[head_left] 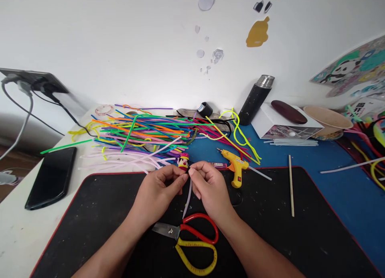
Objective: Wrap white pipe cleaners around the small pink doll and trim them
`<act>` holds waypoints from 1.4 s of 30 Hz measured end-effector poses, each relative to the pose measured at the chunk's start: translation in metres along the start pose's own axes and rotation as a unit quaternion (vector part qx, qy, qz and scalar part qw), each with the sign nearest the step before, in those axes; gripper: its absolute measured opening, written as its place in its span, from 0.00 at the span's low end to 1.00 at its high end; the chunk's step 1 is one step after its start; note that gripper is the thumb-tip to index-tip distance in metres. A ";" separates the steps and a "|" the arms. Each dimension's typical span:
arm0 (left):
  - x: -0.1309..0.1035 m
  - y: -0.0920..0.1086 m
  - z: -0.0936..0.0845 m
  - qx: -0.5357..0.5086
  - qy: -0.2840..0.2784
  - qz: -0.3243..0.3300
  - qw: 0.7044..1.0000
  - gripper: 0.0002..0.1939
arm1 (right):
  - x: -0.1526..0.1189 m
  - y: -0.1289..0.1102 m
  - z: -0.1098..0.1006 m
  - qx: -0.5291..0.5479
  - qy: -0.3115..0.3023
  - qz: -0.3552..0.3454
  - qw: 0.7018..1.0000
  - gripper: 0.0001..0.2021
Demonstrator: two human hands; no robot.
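You're apparently working on the small figure [183,161], left hand [158,191] pinching it, right hand [213,189] pinched closed, contents unclear; next needs steadiness.

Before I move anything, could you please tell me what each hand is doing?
Left hand: closed, holding the small doll.
Right hand: closed beside it; what it pinches is unclear.

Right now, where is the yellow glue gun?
The glue gun lies just right of the right hand, across the far edge of the black mat, beyond the scissors.
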State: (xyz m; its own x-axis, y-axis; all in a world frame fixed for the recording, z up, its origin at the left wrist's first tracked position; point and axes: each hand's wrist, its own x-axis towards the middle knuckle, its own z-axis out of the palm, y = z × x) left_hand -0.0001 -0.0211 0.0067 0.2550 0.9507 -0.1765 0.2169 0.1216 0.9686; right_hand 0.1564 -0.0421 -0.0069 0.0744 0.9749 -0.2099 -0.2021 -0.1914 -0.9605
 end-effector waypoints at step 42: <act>0.000 0.002 -0.001 -0.083 -0.011 -0.036 0.996 0.17 | 0.005 0.002 -0.008 0.006 -0.059 -0.020 0.998 0.11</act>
State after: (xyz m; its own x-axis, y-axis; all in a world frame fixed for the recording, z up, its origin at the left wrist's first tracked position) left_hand -0.0002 -0.0203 0.0091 0.2658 0.9313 -0.2492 0.0781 0.2368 0.9684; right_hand 0.1645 -0.0387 -0.0117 -0.0328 0.9886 -0.1472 -0.2130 -0.1508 -0.9653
